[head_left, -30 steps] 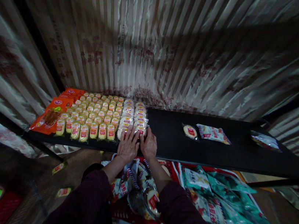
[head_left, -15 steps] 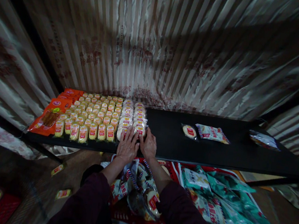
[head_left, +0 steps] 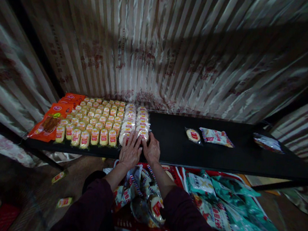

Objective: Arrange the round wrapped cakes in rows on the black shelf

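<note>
Two columns of round white cakes in clear wrappers (head_left: 127, 125) stand on a black shelf (head_left: 166, 148), leaning one behind another. My left hand (head_left: 130, 153) lies against the front of the columns, its fingers stretched out and apart over the nearest cakes. Beside it, my right hand (head_left: 151, 150) touches the right front cake (head_left: 142, 135), thumb at its front and fingers along its right side. Neither hand lifts anything. Tight rows of small yellow wrapped cakes (head_left: 94, 136) fill the shelf to the left.
Orange snack bags (head_left: 47, 121) lie at the shelf's left end. Farther right are a single round cake (head_left: 193, 135), a white packet (head_left: 216, 137) and a shiny packet (head_left: 268, 143). Below, green bags (head_left: 234, 195) and loose packets fill red-and-white bags. Small packets (head_left: 64, 202) lie on the floor.
The view has shifted slightly. Both hands stay against the front round cakes, with almost no movement.
</note>
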Tool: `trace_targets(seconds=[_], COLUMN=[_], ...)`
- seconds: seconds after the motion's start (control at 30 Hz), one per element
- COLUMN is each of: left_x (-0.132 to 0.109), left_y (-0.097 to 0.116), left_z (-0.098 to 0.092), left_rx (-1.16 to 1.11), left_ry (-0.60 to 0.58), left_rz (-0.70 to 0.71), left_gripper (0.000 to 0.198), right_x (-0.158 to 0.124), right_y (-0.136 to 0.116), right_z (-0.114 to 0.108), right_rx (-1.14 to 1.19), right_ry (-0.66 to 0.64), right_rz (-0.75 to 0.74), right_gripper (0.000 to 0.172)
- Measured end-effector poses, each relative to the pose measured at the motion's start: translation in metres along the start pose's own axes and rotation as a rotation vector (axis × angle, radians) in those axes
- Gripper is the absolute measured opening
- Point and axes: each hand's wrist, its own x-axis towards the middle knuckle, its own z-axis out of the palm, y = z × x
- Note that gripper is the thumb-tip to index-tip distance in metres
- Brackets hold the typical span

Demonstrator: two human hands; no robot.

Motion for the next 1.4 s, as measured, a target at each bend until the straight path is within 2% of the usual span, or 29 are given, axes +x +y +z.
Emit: trace_targets(seconds=[0.4,0.73,0.87,1.0,1.07,1.13,1.27,1.4], left_x=[-0.004,-0.01,-0.024,-0.052,-0.068,-0.084,-0.111,-0.131], left_y=[-0.003,-0.004,0.008,0.033,0.047,0.059,0.08,0.099], left_z=[0.003,-0.007,-0.012,-0.016,-0.014,-0.008,0.01,0.024], left_rx=[-0.019,-0.142,-0.193,-0.284,-0.352,-0.417,-0.484,-0.486], left_ry=[0.088,0.113,0.106,0.087,0.038,-0.06,-0.348,-0.531], left_rz=[0.02,-0.002,0.002,0.046,0.081,0.082,-0.04,-0.094], left_gripper=[0.05,0.049,0.044,0.043,0.044,0.048,0.057,0.058], right_x=[-0.003,-0.041,-0.059,-0.077,-0.086,-0.095,-0.109,-0.121], right_y=[0.011,-0.003,-0.002,0.005,0.013,0.023,0.037,0.046], right_z=[0.001,-0.016,-0.02,-0.025,-0.028,-0.031,-0.037,-0.042], right_rx=[0.134,0.15,0.174,0.207,0.204,0.191,0.144,0.064], right_ry=[0.18,0.191,0.194,0.178,0.172,0.161,0.14,0.131], right_rz=[0.023,-0.031,-0.106,-0.124,-0.097,-0.084,-0.115,-0.035], right_gripper=[0.051,0.045,0.043,0.039,0.038,0.038,0.038,0.042])
